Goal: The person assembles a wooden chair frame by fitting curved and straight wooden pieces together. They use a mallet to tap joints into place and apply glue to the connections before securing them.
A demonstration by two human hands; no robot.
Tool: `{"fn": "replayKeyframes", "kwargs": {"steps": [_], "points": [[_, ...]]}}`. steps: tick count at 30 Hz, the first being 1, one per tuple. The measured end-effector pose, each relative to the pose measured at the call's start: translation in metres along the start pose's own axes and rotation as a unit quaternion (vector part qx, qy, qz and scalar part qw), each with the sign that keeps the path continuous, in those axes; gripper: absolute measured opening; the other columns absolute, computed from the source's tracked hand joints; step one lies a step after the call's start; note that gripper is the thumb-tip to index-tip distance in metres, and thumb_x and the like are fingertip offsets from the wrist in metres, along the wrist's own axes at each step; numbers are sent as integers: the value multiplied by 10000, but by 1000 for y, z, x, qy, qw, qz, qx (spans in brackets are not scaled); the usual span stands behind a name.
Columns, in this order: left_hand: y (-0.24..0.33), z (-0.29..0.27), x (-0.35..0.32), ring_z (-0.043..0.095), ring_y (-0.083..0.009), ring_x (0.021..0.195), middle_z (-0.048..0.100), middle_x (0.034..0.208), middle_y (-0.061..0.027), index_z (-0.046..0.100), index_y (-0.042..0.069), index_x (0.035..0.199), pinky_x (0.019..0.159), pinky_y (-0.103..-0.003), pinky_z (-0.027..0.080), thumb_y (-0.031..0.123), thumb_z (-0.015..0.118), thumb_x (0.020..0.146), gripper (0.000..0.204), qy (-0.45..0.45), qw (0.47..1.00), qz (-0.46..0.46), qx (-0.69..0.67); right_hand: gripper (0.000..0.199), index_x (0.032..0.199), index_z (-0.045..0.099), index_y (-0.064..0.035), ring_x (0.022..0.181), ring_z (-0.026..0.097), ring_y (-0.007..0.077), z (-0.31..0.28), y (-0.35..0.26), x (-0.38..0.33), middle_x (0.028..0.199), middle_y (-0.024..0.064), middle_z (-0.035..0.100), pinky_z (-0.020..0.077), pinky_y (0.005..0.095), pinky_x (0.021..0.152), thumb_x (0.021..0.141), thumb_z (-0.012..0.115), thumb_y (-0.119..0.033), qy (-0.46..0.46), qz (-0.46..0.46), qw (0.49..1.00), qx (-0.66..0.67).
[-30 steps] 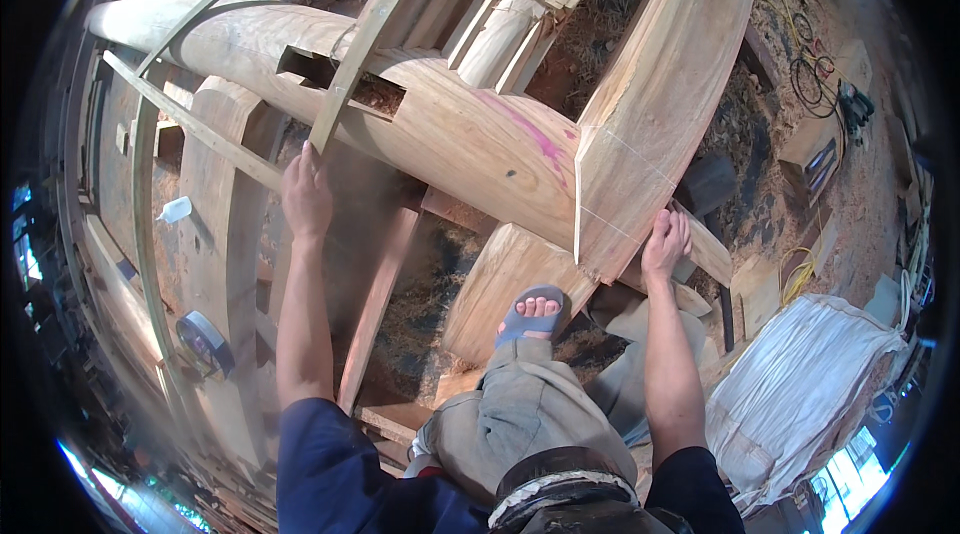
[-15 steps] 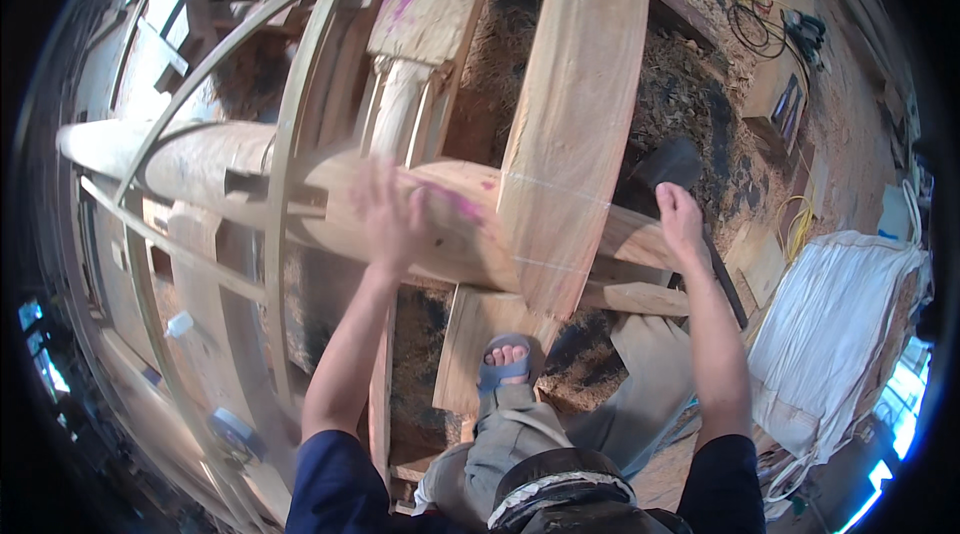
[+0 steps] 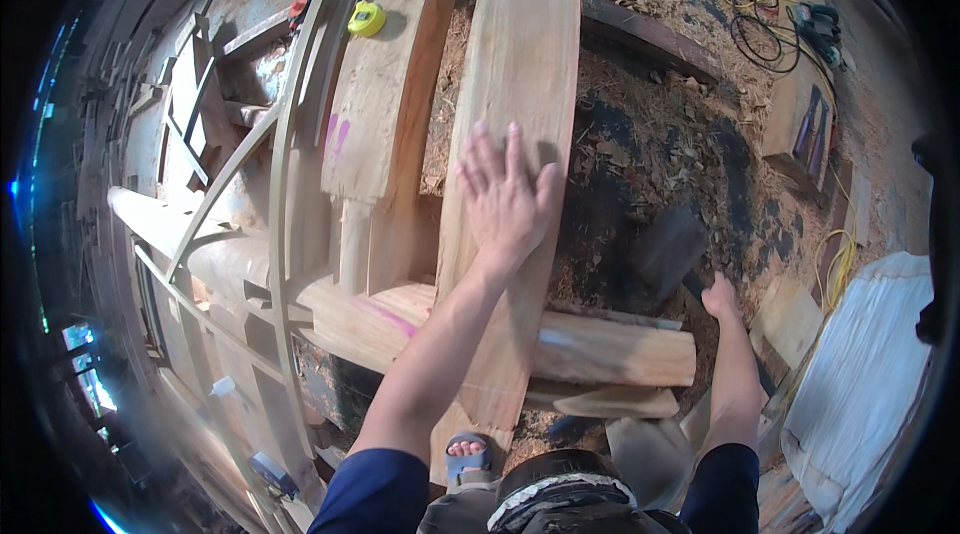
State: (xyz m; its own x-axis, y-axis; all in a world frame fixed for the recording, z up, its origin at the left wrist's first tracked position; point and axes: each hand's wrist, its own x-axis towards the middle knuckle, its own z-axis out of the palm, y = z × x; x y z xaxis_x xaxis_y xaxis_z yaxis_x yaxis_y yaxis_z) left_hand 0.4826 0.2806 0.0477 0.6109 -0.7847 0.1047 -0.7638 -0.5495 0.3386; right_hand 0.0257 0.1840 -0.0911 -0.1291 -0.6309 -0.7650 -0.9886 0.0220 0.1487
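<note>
My left hand [image 3: 503,196] is spread with its palm down on a long pale plank [image 3: 522,44]. This plank lies across a shaped timber post [image 3: 615,352], whose rounded end stretches away to the left. In my right hand [image 3: 717,296] is the handle of a mallet with a dark, blocky head [image 3: 670,249]. The head hangs right of the plank, above the ground, and looks slightly blurred. Left of the plank a thick beam [image 3: 385,99] with a narrowed end and pink marks meets the post.
A yellow tape measure [image 3: 367,20] rests on the thick beam. Thin curved strips [image 3: 283,234] cross the post at left. A power tool [image 3: 818,26] with looped cords, a wooden block holding chisels [image 3: 812,139] and a white sack [image 3: 865,364] are at right. Shavings cover the ground.
My left hand has moved right from above the post onto the plank. My right hand has swung the mallet slightly, and the whole view has shifted farther forward.
</note>
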Motion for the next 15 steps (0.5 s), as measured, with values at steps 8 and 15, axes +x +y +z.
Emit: {"fn": "replayKeyframes", "kwargs": {"steps": [8, 15], "points": [[0, 4, 3, 198, -473, 1558, 246, 1660, -313, 379, 52, 1589, 1271, -564, 117, 385, 501, 1068, 630, -35, 998, 10, 51, 1034, 1666, 154, -156, 1529, 340, 362, 49, 30, 107, 1693, 118, 303, 322, 579, 1229, 852, 787, -231, -108, -73, 984, -125], [4, 1, 6, 199, -456, 1564, 256, 1669, -287, 418, 62, 1575, 1273, -558, 132, 373, 510, 1058, 610, -49, 997, -6, 54, 673, 1324, 640, -37, 1254, 635, 399, 85, 61, 147, 1289, 248, 687, 525, 472, 1043, 741, 881, -273, -141, -167, 976, -17]]}}
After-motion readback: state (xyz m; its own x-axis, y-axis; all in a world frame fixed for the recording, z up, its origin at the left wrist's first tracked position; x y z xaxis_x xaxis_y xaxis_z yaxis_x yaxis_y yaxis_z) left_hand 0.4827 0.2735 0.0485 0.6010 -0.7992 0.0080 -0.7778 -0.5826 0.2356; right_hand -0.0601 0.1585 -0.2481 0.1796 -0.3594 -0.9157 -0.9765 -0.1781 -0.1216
